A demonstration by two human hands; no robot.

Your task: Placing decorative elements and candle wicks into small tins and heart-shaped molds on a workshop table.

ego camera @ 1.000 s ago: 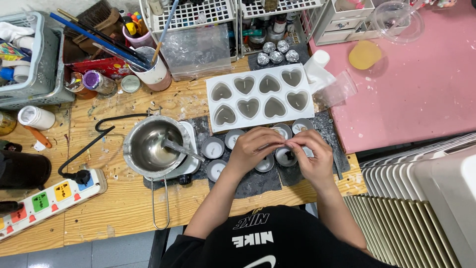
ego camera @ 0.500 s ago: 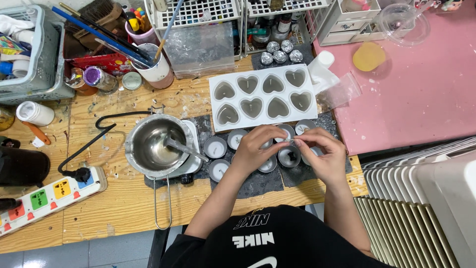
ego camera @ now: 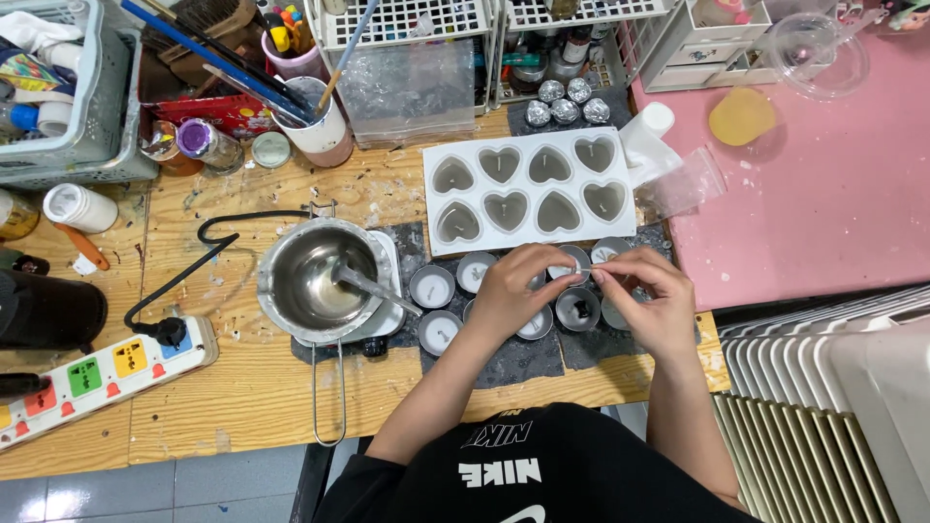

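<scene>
- Head view: left hand (ego camera: 511,291) at ctr frame, fingers curled down, tips pinched on a small round metal cup (ego camera: 567,261) just below the mould.
- Right hand (ego camera: 647,300) right of ctr, thumb + forefinger pressed together at the same cup's right edge; what's between them too small to tell.
- More tealight cups (ego camera: 432,287) in two rows on dark grey mat (ego camera: 513,358), ctr frame; some hold pale wax w/ wick, one (ego camera: 578,309) looks dark inside.
- White heart mould (ego camera: 529,190), eight cavities, upper ctr, touching mat's top edge.
- Steel melting pot (ego camera: 315,279) w/ spoon inside, left of ctr, wire handle pointing to bottom.
- Power strip (ego camera: 97,373) lower left; pink surface (ego camera: 823,184) upper right; white basket (ego camera: 68,145) upper left.
</scene>
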